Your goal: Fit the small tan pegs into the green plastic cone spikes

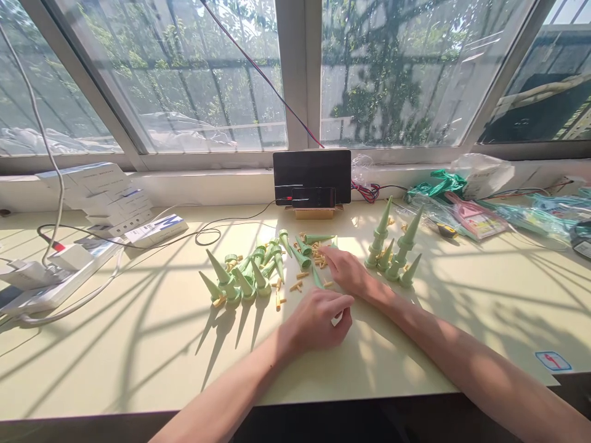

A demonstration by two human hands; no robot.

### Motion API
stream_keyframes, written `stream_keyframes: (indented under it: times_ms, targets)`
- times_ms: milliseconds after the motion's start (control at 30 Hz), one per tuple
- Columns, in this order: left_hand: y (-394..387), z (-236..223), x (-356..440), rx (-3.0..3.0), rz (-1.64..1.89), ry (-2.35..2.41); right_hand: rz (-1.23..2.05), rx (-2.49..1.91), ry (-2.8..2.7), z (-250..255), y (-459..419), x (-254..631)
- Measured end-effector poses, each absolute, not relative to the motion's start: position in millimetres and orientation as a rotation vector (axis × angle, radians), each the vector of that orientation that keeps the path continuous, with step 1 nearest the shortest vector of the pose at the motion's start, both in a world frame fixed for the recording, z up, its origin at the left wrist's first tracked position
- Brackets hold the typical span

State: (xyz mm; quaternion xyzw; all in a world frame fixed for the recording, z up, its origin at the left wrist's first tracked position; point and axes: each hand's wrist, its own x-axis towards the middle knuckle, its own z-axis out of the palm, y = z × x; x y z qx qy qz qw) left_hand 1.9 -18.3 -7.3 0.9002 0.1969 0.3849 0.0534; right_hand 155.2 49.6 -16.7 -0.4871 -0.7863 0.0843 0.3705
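Observation:
My left hand (pixel 321 319) is curled near the middle of the table, thumb against the bent fingers; whatever lies inside it is hidden. Beyond it, my right hand (pixel 344 268) stretches its fingers down to a scatter of small yellow pegs (pixel 319 258). Around those fingertips lie loose green cones (pixel 302 261). A few more yellow pegs (pixel 277 296) lie left of my hands. Green spiked pieces (pixel 249 280) stand and lie in a cluster on the left. On the right, two tall stacked green spikes (pixel 379 232) rise among shorter cones (pixel 410 271).
A black tablet (pixel 312 169) with a phone (pixel 314 197) before it stands by the window. White boxes (pixel 111 197), a power strip (pixel 60 283) and cables (pixel 207 235) occupy the left. Plastic bags (pixel 480 212) and a dark yellow-marked object (pixel 447 230) lie at the back right.

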Motion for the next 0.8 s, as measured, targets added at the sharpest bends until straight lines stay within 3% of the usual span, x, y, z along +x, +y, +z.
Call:
stream_keyframes:
  times_ms: [800]
  targets:
    - [-16.4, -10.6, 2.5, 2.749, 1.109, 0.614, 0.178, -1.202, -2.123, -18.2, 55.9, 152.8]
